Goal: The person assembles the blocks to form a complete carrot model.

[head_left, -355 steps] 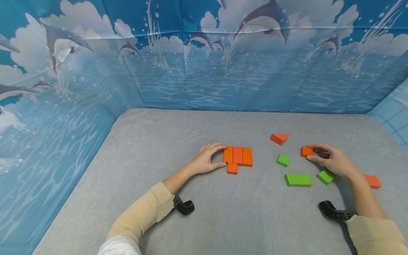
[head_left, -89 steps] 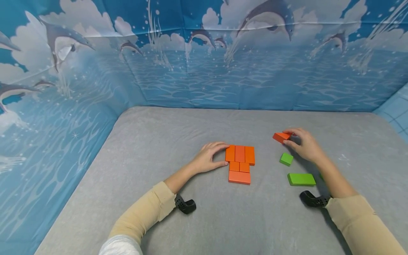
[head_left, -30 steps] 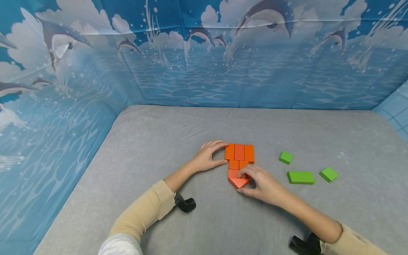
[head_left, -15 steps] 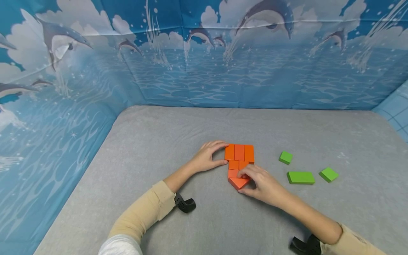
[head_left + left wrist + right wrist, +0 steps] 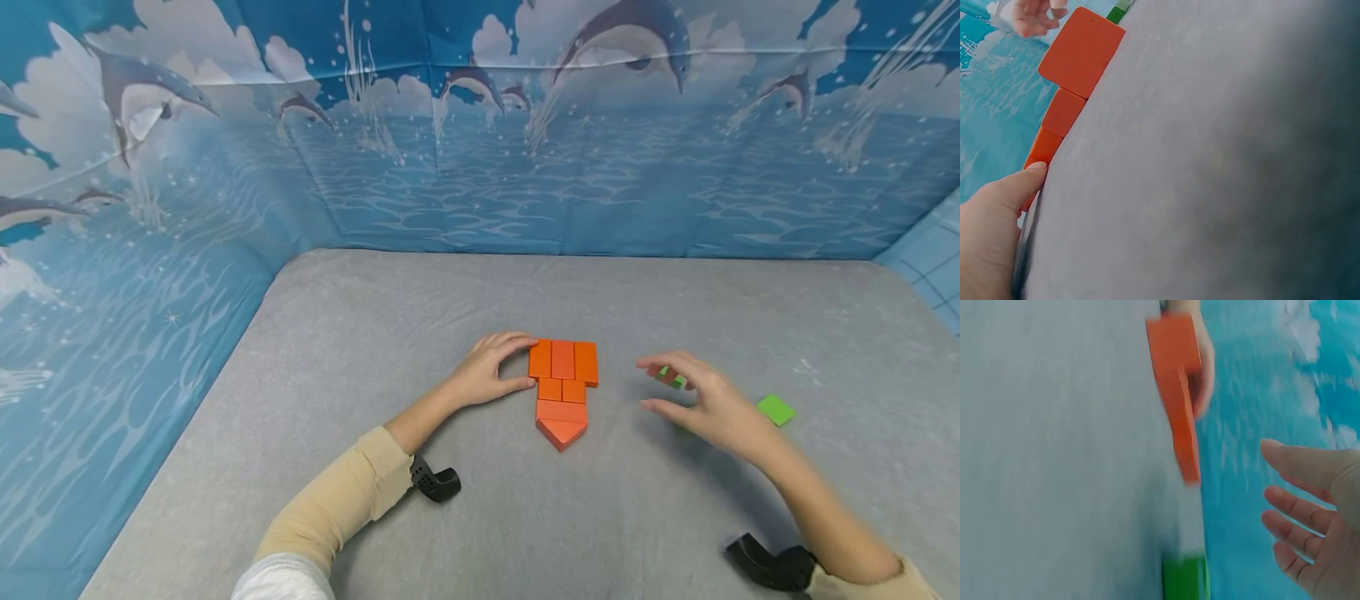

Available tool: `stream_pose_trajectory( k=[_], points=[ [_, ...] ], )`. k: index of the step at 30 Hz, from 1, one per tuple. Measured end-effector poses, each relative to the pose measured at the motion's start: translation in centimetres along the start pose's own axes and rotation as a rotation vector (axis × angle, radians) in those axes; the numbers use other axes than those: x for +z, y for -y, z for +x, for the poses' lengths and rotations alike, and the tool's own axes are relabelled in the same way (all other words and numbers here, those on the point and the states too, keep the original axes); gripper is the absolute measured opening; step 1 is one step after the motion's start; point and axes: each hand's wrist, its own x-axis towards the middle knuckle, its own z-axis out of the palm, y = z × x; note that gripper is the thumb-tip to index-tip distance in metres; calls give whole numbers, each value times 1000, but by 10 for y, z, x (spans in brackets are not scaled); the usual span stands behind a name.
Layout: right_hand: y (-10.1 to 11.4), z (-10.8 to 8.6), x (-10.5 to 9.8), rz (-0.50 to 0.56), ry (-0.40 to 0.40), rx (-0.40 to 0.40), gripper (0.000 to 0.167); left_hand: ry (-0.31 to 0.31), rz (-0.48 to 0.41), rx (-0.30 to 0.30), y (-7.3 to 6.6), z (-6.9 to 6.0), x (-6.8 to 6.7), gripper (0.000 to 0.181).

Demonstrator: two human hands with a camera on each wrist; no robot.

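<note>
Flat orange blocks lie together in an arrow-like figure. Three upright rectangles form the far row, two small blocks (image 5: 562,391) sit below, then a long orange block (image 5: 561,411) and an orange triangular block (image 5: 561,432) pointing toward me. My left hand (image 5: 487,371) holds the leftmost upright orange block (image 5: 540,358), index finger at its far end and thumb at its near end. My right hand (image 5: 712,404) hovers with fingers apart and holds nothing. A small green block (image 5: 670,377) shows partly behind its fingers. The long green block is hidden under this hand.
Another green block (image 5: 776,409) lies to the right of my right hand. The grey cloth surface (image 5: 450,292) ends at a blue dolphin-print curtain (image 5: 480,200) at the back and left. A black wrist mount (image 5: 435,483) sits on each forearm.
The orange triangle has come from the far right to the figure's near end, and my right hand has let it go and moved right over the green blocks. The left hand stays put.
</note>
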Motion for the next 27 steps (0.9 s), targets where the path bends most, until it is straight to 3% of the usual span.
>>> stream_pose_trajectory(
  k=[6, 13, 20, 27],
  points=[
    [-32, -29, -22, -44, -8, 73, 49, 1, -5, 1, 0, 0, 0, 58],
    [-56, -57, -32, -56, 62, 134, 46, -2, -15, 0, -1, -1, -1, 59],
    [-60, -64, -30, -42, 75, 75, 46, -7, -34, 7, 0, -3, -1, 59],
    [-61, -66, -25, -83, 68, 96, 41, -36, -91, 21, -11, -7, 0, 53]
  ],
)
